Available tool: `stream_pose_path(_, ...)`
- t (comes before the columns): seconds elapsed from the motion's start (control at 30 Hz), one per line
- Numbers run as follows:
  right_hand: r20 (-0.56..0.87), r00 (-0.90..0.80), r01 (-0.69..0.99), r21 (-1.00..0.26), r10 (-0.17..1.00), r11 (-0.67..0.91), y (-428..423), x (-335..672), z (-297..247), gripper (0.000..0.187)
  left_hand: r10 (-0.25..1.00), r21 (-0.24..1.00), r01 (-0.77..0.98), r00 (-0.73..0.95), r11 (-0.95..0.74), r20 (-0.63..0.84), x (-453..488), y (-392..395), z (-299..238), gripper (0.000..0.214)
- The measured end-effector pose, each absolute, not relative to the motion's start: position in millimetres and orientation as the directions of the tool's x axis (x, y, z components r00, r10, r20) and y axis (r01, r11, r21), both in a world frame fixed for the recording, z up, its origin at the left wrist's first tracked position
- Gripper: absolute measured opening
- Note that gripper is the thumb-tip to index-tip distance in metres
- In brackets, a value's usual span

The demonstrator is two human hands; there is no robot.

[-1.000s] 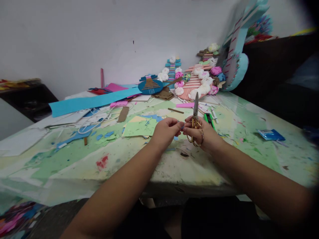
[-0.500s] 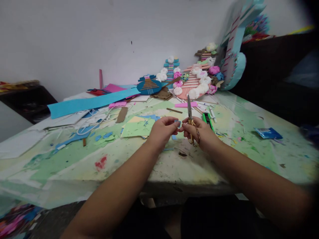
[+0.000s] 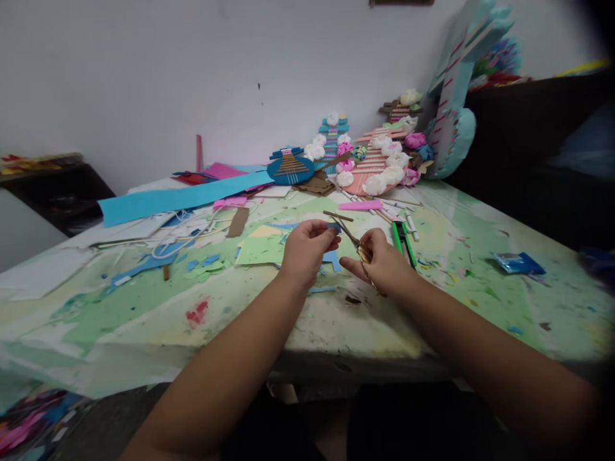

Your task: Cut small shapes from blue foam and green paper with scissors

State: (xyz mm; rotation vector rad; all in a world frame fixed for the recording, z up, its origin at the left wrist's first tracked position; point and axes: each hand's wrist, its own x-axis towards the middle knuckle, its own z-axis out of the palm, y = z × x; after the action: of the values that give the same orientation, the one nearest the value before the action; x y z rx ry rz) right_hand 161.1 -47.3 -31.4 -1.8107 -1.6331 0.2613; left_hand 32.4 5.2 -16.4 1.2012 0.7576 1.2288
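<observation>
My left hand pinches a small piece of blue paper between thumb and fingers. Gold-handled scissors are gripped in my right hand, their blades pointing up and left, close to the blue piece. Whether the blades touch it I cannot tell. Under and beside my left hand lie light green paper and a blue sheet on the table. A green box cutter rests just beyond my right hand.
Paper scraps litter the plastic-covered table. A long blue strip and white cord lie at left. Decorated craft instruments stand along the wall, with a large light-blue one at right. A blue packet lies right.
My hands have moved apart slightly. The scissors have swung from upright to leaning left, with their blades now beside the blue paper in my left hand. The view has shifted a little.
</observation>
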Motion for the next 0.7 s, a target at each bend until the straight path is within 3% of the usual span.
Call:
stream_pose_path(0.27,0.333,0.101,0.863,-0.498,0.938,0.084,-49.3,157.8,-31.4,0.045,0.939,0.965,-0.23,0.285,-0.126,0.191,32.8,3.6,-18.8,0.012)
stream_pose_path(0.7,0.393,0.154,0.868,-0.491,0.907,0.066,-51.4,154.5,-32.8,0.046,0.941,0.916,-0.401,0.318,0.018,0.12,35.0,-3.9,-12.8,0.016)
